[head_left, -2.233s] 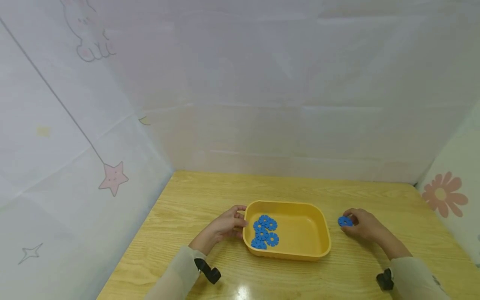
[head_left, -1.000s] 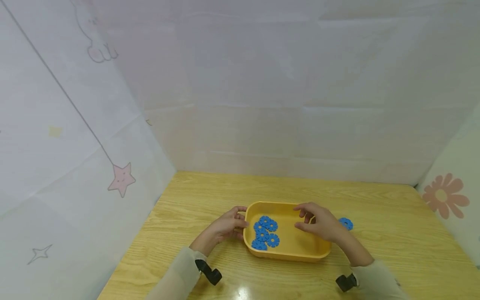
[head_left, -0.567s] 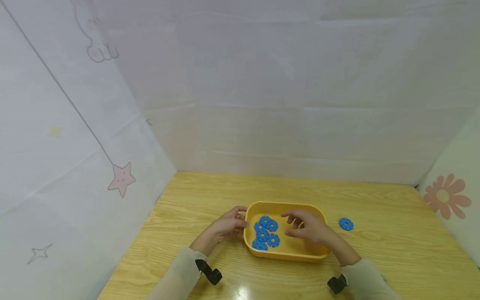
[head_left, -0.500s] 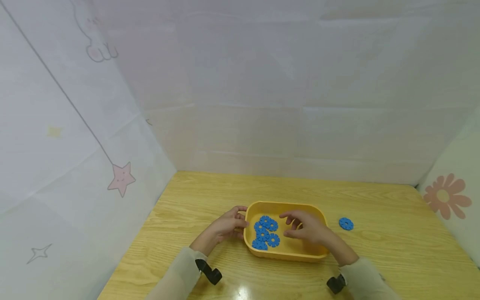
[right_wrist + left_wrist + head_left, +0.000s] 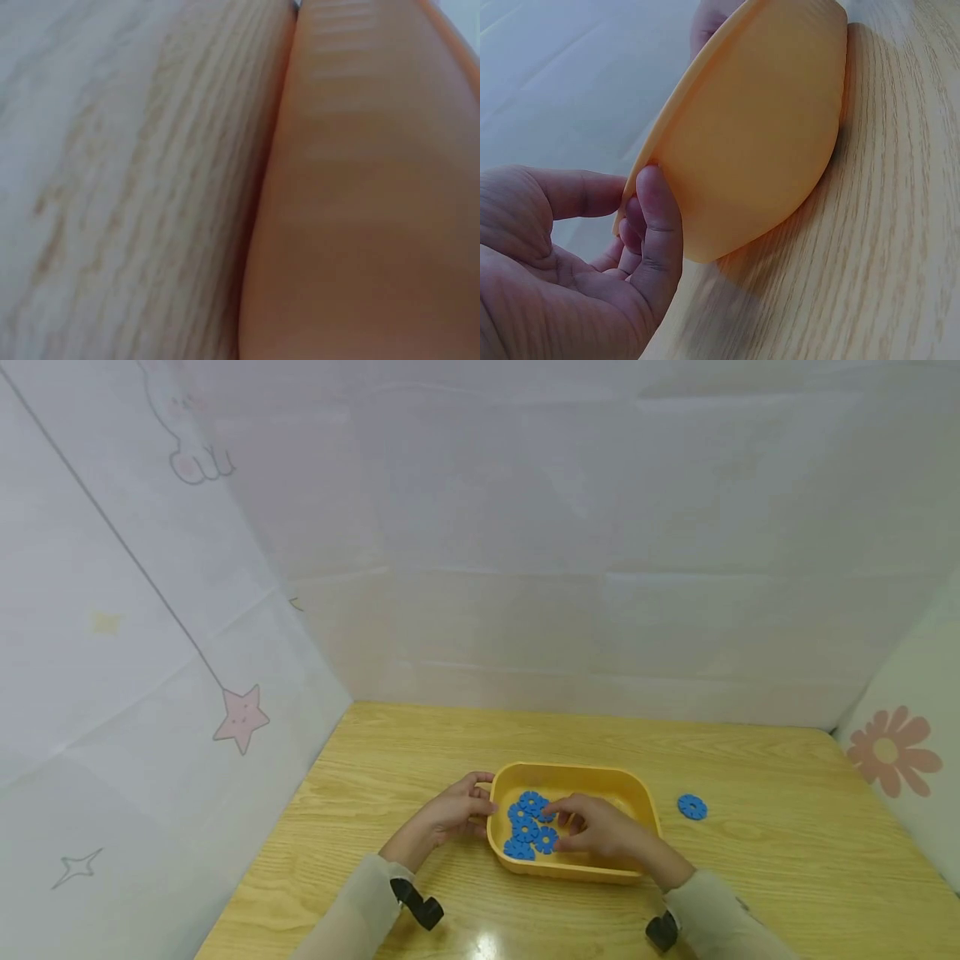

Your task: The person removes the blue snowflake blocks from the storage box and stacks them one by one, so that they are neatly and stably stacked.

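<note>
A yellow plastic basin (image 5: 600, 872) stands on the table, with several blue snowflake discs (image 5: 525, 829) lying in its left half, some overlapping. My left hand (image 5: 453, 810) pinches the basin's left rim; in the left wrist view, thumb and fingers of the left hand (image 5: 592, 255) lie on both sides of that rim. Inside the basin my right hand (image 5: 603, 828) is over the discs, thumb and index finger apart, their tips close to the rightmost ones. Contact there cannot be made out. The right wrist view has only the basin's outer wall (image 5: 360, 210) and tabletop, no hand.
One more blue disc (image 5: 692, 807) lies flat on the wooden table (image 5: 787, 827), right of the basin. Pale printed sheets (image 5: 480, 568) hang behind the table and at both sides.
The right hand let go of a disc on the table right of the basin, then moved left into the basin, up to the discs there. The left hand has stayed on the rim.
</note>
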{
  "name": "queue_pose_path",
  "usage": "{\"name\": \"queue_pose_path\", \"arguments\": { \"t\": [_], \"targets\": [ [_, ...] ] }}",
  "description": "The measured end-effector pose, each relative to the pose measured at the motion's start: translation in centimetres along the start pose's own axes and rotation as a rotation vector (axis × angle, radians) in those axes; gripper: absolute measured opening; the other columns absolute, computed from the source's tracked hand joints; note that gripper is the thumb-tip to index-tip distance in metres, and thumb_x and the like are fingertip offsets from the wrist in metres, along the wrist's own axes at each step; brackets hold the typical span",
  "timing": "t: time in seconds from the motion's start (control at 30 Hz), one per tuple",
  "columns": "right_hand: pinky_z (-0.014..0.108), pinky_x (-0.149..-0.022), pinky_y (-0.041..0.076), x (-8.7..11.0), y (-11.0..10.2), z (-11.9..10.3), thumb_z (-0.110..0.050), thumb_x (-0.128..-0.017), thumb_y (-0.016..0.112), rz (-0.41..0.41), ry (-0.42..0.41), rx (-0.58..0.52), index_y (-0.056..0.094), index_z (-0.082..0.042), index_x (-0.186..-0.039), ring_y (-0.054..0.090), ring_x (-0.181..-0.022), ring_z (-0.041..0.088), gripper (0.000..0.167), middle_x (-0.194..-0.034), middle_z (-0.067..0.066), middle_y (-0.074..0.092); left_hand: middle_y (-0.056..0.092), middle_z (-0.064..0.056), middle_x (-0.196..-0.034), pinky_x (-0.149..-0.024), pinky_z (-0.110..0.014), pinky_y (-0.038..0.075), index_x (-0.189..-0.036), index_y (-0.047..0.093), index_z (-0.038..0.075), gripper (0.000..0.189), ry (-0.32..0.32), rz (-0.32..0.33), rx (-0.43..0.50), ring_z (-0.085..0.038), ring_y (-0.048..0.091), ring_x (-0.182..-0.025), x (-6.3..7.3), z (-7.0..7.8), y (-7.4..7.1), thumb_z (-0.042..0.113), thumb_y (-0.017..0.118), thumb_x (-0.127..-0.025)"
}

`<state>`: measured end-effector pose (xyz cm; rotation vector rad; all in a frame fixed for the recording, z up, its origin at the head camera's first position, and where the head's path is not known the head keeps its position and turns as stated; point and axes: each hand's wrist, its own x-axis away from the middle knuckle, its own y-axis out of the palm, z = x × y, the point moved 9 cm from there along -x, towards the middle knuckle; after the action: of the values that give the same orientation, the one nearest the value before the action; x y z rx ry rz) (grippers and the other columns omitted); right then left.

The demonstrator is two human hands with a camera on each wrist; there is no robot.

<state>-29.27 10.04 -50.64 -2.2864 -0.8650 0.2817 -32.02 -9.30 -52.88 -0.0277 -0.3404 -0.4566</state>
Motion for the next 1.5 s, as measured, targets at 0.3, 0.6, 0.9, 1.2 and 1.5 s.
{"name": "queue_pose_path", "arguments": {
  "t": [0.3, 0.6, 0.9, 1.2, 1.5],
  "targets": [
    [0.029, -0.074, 0.045, -0.4, 1.0, 0.4, -0.019, -0.087, 0.081, -0.019, 0.082, 0.043, 0.07, -0.01, -0.126, 0.05, -0.085, 0.018, 0.041, -0.101, 0.004, 0.058, 0.051, -0.01, -0.103, -0.061, -0.031, 0.056, -0.149, 0.035, 0.006, 0.061, -0.002, 0.0, -0.002, -0.022, 0.059, -0.082, 0.0, 0.0, 0.0, 0.001, 0.062, -0.095],
    [0.033, -0.073, 0.043, -0.8, 1.6, 0.9, -0.024, -0.085, 0.083, -0.017, 0.123, 0.122, 0.071, -0.017, -0.125, 0.047, -0.084, 0.018, 0.043, -0.097, 0.001, 0.053, 0.05, -0.009, -0.101, -0.059, -0.03, 0.055, -0.148, 0.035, 0.006, 0.06, 0.001, 0.002, 0.014, -0.021, 0.058, -0.08, 0.0, 0.0, -0.1, 0.0, 0.061, -0.094],
    [0.032, -0.07, 0.04, -0.9, 1.5, 0.7, -0.018, -0.083, 0.085, 0.008, 0.12, 0.143, 0.072, -0.018, -0.117, 0.046, -0.082, 0.017, 0.037, -0.091, 0.001, 0.052, 0.051, -0.01, -0.103, -0.06, -0.03, 0.056, -0.149, 0.034, 0.005, 0.061, 0.007, -0.006, 0.004, -0.021, 0.059, -0.082, 0.0, 0.0, 0.0, 0.0, 0.061, -0.094],
    [0.029, -0.068, 0.042, -0.7, 1.4, 0.2, -0.022, -0.079, 0.087, 0.034, 0.082, 0.212, 0.069, -0.014, -0.109, 0.046, -0.077, 0.014, 0.035, -0.088, -0.001, 0.053, 0.051, -0.01, -0.102, -0.061, -0.032, 0.056, -0.148, 0.034, 0.005, 0.061, 0.01, -0.007, -0.005, -0.023, 0.06, -0.082, 0.0, 0.1, 0.1, 0.001, 0.062, -0.094],
    [0.025, -0.068, 0.047, -0.5, 0.8, 0.1, -0.023, -0.08, 0.086, 0.076, 0.015, 0.256, 0.069, -0.013, -0.108, 0.05, -0.075, 0.009, 0.034, -0.088, -0.006, 0.057, 0.051, -0.01, -0.101, -0.062, -0.032, 0.057, -0.148, 0.034, 0.005, 0.061, 0.009, -0.009, -0.01, -0.023, 0.06, -0.081, 0.1, 0.1, 0.2, 0.002, 0.062, -0.094]
  ]
}}
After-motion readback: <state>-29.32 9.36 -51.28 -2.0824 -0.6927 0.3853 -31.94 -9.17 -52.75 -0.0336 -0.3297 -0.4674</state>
